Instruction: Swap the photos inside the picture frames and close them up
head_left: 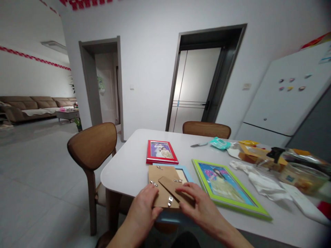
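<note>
A brown picture-frame backing board [154, 174] with metal clips and a hinged stand leg [178, 193] is held at the table's near edge. My left hand [143, 208] grips its lower left edge, fingers on top and thumb at the bottom edge. My right hand [200, 205] is closed around the stand leg at the lower right, with thumb and fingers on either side. Partly under the board lies a light blue picture frame [186, 172]. Behind it rests a red picture frame [162, 151] with a photo. To the right lies a larger lime-green picture frame [229, 186], photo up.
Towards the back of the white table [129, 165] lie a knife [199, 144] and a teal wipes pack [219, 143]. Crumpled tissues [263, 182], a clear plastic tub [302, 177] and packaging crowd the right side. Wooden chairs [94, 146] stand left and behind.
</note>
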Demonstrator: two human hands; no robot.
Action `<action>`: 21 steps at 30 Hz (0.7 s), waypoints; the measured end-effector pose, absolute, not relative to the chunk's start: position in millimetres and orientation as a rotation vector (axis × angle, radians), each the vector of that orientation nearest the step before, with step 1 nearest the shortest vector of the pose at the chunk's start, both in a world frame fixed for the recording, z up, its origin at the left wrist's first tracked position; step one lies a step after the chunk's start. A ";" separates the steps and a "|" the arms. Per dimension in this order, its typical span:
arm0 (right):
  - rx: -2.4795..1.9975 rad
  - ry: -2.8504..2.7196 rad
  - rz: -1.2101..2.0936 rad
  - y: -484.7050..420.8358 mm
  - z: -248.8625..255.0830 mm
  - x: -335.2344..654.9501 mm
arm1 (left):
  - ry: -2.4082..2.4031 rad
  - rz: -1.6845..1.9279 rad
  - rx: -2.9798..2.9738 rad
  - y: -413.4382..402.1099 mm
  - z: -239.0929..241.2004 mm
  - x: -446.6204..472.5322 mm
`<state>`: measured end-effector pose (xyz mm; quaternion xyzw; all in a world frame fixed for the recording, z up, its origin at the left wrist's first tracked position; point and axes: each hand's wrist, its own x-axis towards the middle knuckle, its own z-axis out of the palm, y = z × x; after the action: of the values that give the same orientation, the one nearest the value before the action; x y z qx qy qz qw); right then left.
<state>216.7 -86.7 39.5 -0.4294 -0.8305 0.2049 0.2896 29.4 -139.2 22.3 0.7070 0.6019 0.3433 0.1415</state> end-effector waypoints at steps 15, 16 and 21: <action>-1.308 -2.301 0.315 -75.1 5.9 248.2 | 1.627 0.605 2.218 -133.0 20.1 55.5; -1.305 -2.320 0.278 -76.8 6.1 247.4 | 1.632 0.613 2.217 -133.2 17.3 54.4; -1.158 -2.440 0.142 -92.2 14.5 237.9 | 1.649 0.665 2.173 -134.2 9.3 44.9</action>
<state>237.9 -92.2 14.5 -0.4179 -0.8807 0.0512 0.2169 44.9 -134.2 9.3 0.7633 0.5791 0.2335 0.1662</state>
